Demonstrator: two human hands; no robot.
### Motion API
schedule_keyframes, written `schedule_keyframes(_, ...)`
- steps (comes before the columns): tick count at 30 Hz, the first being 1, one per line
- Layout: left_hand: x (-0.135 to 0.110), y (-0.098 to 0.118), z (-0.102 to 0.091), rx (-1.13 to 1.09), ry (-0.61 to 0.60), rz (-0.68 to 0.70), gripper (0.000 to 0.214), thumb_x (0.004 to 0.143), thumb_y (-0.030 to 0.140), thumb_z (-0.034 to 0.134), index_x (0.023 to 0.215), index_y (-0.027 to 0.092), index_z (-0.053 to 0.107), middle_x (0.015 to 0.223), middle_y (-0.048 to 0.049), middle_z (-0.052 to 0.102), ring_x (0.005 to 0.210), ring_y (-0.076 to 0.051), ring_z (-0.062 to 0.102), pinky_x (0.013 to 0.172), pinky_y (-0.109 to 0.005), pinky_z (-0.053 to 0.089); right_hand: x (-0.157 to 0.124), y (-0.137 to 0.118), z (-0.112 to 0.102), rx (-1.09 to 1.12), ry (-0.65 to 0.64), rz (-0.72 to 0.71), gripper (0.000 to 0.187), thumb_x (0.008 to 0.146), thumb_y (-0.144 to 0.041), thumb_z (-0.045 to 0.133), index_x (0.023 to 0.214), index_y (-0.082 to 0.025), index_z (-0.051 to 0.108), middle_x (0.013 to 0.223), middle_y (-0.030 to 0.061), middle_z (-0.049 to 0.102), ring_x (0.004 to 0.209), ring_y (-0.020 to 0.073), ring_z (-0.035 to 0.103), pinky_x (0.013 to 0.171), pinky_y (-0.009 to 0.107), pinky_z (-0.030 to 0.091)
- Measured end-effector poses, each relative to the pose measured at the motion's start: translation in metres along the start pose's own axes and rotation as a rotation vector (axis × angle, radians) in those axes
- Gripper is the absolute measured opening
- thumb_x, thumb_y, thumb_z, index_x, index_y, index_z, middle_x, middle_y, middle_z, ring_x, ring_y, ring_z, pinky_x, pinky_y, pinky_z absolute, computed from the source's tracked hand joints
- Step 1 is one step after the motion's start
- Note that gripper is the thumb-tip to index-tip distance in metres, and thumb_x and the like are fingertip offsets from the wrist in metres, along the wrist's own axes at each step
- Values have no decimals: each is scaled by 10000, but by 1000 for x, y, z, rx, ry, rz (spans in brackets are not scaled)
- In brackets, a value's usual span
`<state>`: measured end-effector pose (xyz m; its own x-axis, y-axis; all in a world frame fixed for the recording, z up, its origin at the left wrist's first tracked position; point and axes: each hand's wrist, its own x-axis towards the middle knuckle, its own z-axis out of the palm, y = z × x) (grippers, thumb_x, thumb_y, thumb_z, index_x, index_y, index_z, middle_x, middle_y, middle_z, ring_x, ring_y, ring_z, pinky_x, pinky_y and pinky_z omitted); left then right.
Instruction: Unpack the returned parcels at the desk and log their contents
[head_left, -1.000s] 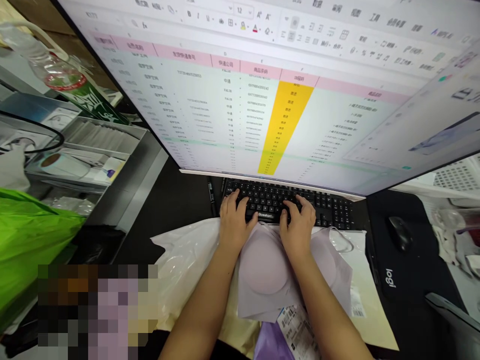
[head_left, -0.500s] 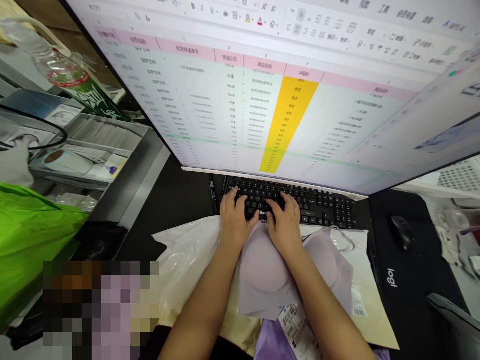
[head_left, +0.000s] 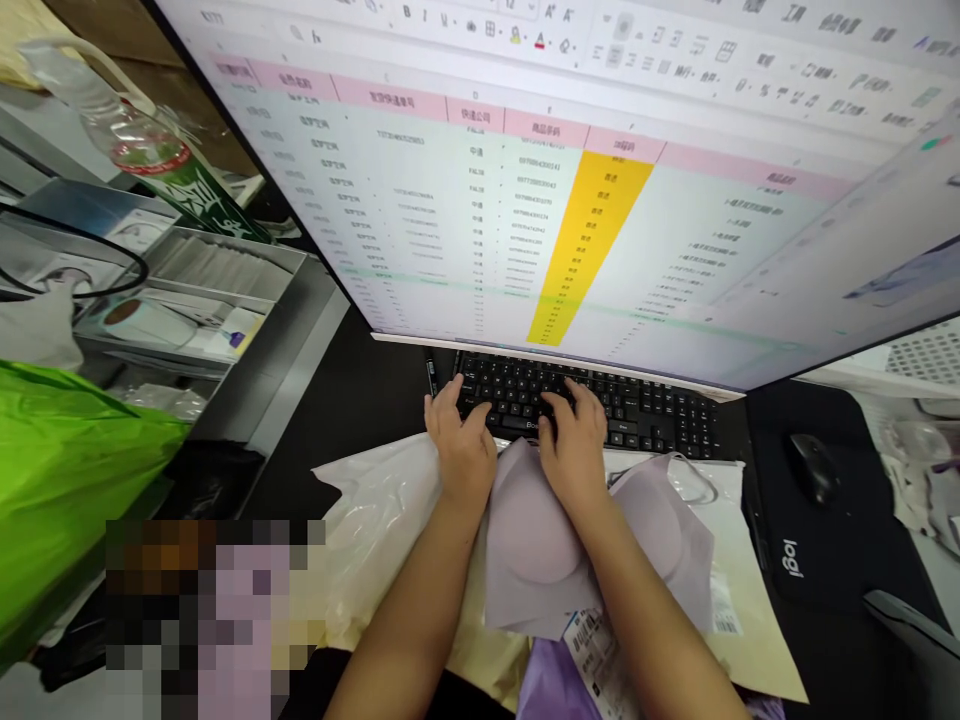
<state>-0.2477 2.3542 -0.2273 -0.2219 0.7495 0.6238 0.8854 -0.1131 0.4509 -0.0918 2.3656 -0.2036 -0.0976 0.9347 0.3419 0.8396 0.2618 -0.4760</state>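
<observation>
My left hand [head_left: 459, 440] and my right hand [head_left: 574, 437] rest on a black keyboard [head_left: 645, 412] under a large monitor [head_left: 600, 180] that shows a spreadsheet with a yellow column. The fingers of both hands are spread over the keys and hold nothing. My wrists lie on a pale lilac padded garment [head_left: 536, 545] with a paper tag [head_left: 592, 650], which sits on a white plastic mailing bag [head_left: 375, 530].
A black mouse [head_left: 814, 470] lies on a black mouse pad [head_left: 832, 540] at right. A grey tray of small packets [head_left: 202, 290], a plastic bottle [head_left: 127, 130] and a bright green bag [head_left: 67, 480] are at left. A white basket [head_left: 919, 350] stands at far right.
My right hand has shifted left along the keyboard, closer to my left hand. My left hand has slid slightly left. The view has drifted a little to the left.
</observation>
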Motion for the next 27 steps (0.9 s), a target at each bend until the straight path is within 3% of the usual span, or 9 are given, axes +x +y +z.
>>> schedule_keyframes(3, 1, 1, 2, 38, -52, 20, 317, 839, 6, 479, 903, 199, 722, 1448, -119, 525, 1376, -288, 451, 1170, -612, 312, -8, 18, -10, 3, 77, 96, 341, 897, -130, 473, 1193, -164, 638, 1371, 149, 536, 1351, 306, 382, 1142, 571, 346)
schedule_keyframes(6, 2, 2, 2, 67, -40, 38, 298, 848, 16, 483, 912, 182, 723, 1427, -141, 548, 1373, -299, 454, 1171, -601, 313, -11, 29, -11, 45, 86, 83, 383, 872, -77, 437, 1208, -152, 607, 1311, 126, 602, 1326, 279, 407, 1146, 543, 353)
schedule_keyframes(10, 3, 4, 3, 26, -19, 117, 261, 869, 77, 515, 1041, 154, 695, 1386, -172, 569, 1336, -298, 491, 1164, -570, 345, -4, 28, -6, 77, 36, 39, 398, 883, -62, 402, 1232, -128, 582, 1299, 112, 639, 1342, 273, 397, 1163, 519, 337)
schedule_keyframes(14, 5, 2, 8, -39, -82, 211, 229, 868, 171, 591, 1079, 140, 674, 1368, -192, 563, 1322, -316, 494, 1135, -541, 397, 3, 22, -7, 40, -16, 78, 364, 964, -165, 395, 1277, -88, 564, 1287, 136, 649, 1374, 295, 377, 1198, 546, 274)
schedule_keyframes(20, 6, 0, 13, -82, -154, 246, 275, 866, 216, 626, 1125, 128, 658, 1370, -198, 551, 1308, -330, 491, 1121, -524, 410, -2, 22, -12, 41, -113, 47, 425, 979, -216, 409, 1378, -111, 509, 1489, 152, 483, 1437, 284, 342, 1225, 548, 248)
schedule_keyframes(27, 6, 1, 13, -53, -203, 264, 251, 880, 226, 619, 1113, 138, 653, 1356, -181, 565, 1284, -328, 504, 1103, -514, 428, -7, 20, -10, 35, -145, 82, 479, 948, -215, 470, 1415, -108, 481, 1546, 181, 393, 1472, 303, 298, 1231, 556, 251)
